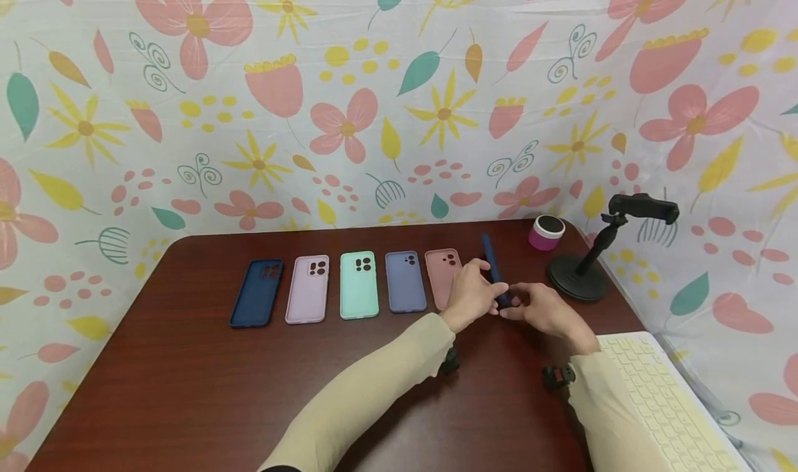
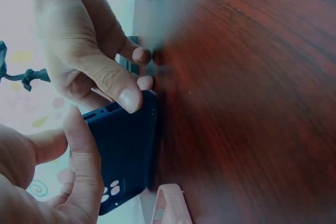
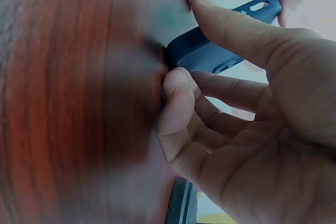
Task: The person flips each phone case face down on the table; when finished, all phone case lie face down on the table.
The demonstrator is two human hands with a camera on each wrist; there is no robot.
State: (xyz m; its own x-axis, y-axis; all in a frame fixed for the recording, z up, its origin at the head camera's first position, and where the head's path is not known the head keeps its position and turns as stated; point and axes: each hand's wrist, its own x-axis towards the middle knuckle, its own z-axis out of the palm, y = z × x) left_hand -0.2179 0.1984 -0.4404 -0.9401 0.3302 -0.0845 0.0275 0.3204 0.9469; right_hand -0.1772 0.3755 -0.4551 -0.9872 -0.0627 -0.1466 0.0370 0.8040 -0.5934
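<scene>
Both hands hold a dark blue phone case [image 1: 490, 254], raised on its long edge at the right end of a row of cases. My left hand [image 1: 472, 293] pinches its upper long side; in the left wrist view its fingers [image 2: 85, 163] lie along that side, above the camera holes. At the near corner, my right hand [image 1: 545, 310] grips the case between thumb and fingers. The right wrist view shows the right thumb [image 3: 236, 30] across the case [image 3: 210, 59] and the curled fingers beneath. A pink case [image 1: 440, 267] lies just left of the left hand.
Further left lie a periwinkle case [image 1: 406, 285], a mint case [image 1: 359, 288], a lilac case [image 1: 307, 292] and another dark blue case [image 1: 256, 295]. Behind the right hand stand a pink-and-white jar [image 1: 544, 239] and a black stand [image 1: 580, 278]. A white keyboard [image 1: 670, 403] lies at the right.
</scene>
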